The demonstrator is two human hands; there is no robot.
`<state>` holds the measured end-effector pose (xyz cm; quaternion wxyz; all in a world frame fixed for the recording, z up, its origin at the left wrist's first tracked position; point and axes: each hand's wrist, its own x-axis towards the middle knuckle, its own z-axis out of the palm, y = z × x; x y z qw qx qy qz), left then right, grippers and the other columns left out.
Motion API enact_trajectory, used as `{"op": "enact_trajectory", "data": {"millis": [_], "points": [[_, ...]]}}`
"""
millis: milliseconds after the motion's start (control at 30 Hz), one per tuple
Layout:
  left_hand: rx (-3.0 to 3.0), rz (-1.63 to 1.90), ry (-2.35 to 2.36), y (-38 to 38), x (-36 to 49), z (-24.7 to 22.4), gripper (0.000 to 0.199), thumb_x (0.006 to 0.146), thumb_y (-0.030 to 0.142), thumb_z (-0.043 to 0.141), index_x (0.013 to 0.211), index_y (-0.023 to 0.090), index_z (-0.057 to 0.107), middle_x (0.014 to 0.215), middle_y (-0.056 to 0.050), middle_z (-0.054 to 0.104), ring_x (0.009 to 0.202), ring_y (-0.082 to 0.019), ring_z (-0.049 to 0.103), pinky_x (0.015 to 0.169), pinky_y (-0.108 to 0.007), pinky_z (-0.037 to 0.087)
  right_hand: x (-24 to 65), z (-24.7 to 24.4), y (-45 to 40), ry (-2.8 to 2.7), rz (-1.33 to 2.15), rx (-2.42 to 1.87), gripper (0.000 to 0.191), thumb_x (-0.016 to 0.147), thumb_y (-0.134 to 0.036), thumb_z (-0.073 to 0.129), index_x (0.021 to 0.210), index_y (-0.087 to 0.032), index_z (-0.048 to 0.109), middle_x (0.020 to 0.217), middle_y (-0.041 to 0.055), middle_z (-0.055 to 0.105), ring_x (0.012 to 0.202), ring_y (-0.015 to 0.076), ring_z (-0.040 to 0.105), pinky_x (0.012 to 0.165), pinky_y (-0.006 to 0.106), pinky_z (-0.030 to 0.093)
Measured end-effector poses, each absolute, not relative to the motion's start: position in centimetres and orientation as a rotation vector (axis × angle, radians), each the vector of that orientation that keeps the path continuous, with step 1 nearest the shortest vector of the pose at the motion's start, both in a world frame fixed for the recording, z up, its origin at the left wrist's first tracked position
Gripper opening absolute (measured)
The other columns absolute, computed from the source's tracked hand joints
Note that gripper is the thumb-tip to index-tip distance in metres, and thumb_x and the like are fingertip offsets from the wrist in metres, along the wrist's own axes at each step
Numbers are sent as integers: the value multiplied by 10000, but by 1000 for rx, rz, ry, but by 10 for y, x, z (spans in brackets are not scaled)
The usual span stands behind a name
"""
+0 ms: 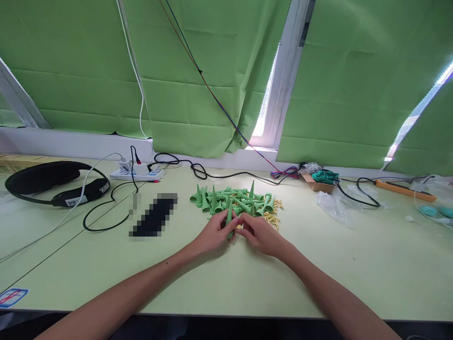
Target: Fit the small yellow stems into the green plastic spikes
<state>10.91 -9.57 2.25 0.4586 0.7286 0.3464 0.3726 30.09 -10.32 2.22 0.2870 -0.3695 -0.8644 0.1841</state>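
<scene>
Bare bench lay nearest, with both hands just beyond it. The left hand was closed on a green cone, tip up. The right hand had its fingertips together on a small yellow piece beside the cone's lower part; whether the two touched could not be told. Risk noted: so small a piece could slip from a fingertip grip, and uneven pressure could tilt the cone.

Directly beyond, the green cone pile was heaped loosely, some upright, some lying; a knuckle brushing it could topple or roll pieces. At its right, loose yellow pieces lay close against it and could get mixed in. A black cable ran farther off, apart from the pile.
</scene>
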Motion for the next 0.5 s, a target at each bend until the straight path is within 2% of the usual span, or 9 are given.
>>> {"op": "enact_trajectory", "data": {"millis": [200,333,500], "points": [[1779,913,838,-95,109,23,324,950,484,481,829,183,491,697,18,557,593,-133,573,580,-271,465,302,20,-101,-2327,448,-917,151,990,-269,439,865,-218,506,678,-19,563,570,132,461,569,231,334],[1781,906,831,-96,109,23,326,945,487,490,828,182,488,692,19,551,596,-131,571,584,-269,468,302,20,-100,-2355,462,-917,208,1008,-274,405,866,-210,542,708,-4,588,598,133,498,600,235,356],[1752,911,831,-97,110,28,351,932,511,500,813,181,491,713,11,553,608,-130,568,576,-266,477,301,23,-102,-2321,463,-959,205,995,-286,445,842,-204,553,646,-22,546,568,123,456,580,233,333]]}}
